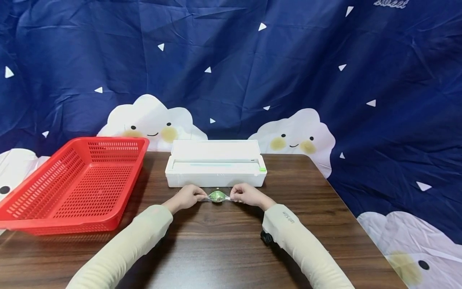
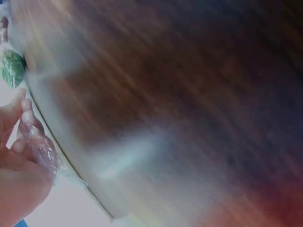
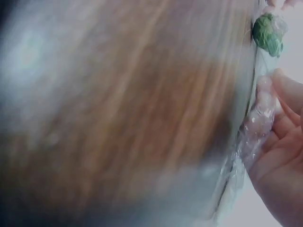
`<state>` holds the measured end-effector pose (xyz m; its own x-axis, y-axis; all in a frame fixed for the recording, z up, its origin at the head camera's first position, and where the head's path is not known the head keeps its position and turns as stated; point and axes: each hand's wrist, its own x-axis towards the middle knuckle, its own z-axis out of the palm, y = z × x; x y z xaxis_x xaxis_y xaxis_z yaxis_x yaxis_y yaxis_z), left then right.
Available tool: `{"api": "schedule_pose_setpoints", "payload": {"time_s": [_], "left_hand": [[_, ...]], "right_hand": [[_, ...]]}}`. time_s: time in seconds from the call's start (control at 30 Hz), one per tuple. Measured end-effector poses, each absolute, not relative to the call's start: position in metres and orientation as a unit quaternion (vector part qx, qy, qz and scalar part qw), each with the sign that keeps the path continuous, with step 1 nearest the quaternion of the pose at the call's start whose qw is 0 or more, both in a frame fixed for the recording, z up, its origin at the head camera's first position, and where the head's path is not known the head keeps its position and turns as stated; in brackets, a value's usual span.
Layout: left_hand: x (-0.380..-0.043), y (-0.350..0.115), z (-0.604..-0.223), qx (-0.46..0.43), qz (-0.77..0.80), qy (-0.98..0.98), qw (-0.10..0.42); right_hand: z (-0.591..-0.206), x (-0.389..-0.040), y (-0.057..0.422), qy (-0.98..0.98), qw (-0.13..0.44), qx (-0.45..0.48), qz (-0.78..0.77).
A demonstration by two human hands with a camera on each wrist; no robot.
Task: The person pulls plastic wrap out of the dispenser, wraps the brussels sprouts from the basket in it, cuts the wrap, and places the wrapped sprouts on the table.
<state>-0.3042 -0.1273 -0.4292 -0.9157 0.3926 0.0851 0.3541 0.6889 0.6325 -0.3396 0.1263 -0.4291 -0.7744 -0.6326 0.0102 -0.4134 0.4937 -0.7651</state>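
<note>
A small round green vegetable (image 1: 217,196), too small for me to tell its kind, hangs between both hands in clear plastic wrap. My left hand (image 1: 189,196) pinches the gathered wrap on its left side. On the other side, my right hand (image 1: 249,194) pinches the opposite end of the wrap. In the left wrist view, loose wrap (image 2: 43,150) bunches along the fingers of the left hand. The right wrist view shows crumpled wrap (image 3: 255,130) against the right fingers, with the green vegetable (image 3: 268,34) beyond the fingertips.
Just behind the hands stands a white plastic-wrap dispenser (image 1: 216,180) with its lid raised and a green slider (image 1: 262,169) at its right end. A red perforated basket (image 1: 104,188) sits on the left of the brown wooden table (image 1: 216,249). A blue curtain (image 1: 231,80) hangs behind.
</note>
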Motion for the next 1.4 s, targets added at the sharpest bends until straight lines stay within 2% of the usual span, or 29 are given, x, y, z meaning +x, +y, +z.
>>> {"api": "schedule_pose_setpoints", "payload": {"time_s": [0.1, 0.23, 0.47, 0.63, 0.8, 1.03, 1.4], "left_hand": [[-0.309, -0.133, -0.436, 0.225, 0.364, 0.904, 0.013], [-0.308, -0.136, -0.439, 0.233, 0.376, 0.897, 0.007], [-0.300, -0.130, -0.437, 0.224, 0.319, 0.921, -0.017], [-0.296, -0.128, -0.436, 0.214, 0.294, 0.931, -0.034], [-0.297, -0.127, -0.437, 0.196, 0.273, 0.941, -0.047], [-0.298, -0.133, -0.440, 0.241, 0.256, 0.934, -0.060], [-0.294, -0.144, -0.434, 0.272, 0.293, 0.915, -0.057]], "right_hand": [[-0.430, -0.339, 0.129, 0.836, 0.156, -0.292, -0.438], [-0.432, -0.339, 0.131, 0.842, 0.154, -0.296, -0.423], [-0.431, -0.336, 0.131, 0.878, 0.078, -0.355, -0.310], [-0.431, -0.334, 0.129, 0.882, 0.060, -0.382, -0.268], [-0.431, -0.333, 0.130, 0.885, 0.056, -0.383, -0.259], [-0.431, -0.332, 0.136, 0.887, 0.077, -0.363, -0.275], [-0.432, -0.331, 0.153, 0.867, 0.057, -0.352, -0.348]]}}
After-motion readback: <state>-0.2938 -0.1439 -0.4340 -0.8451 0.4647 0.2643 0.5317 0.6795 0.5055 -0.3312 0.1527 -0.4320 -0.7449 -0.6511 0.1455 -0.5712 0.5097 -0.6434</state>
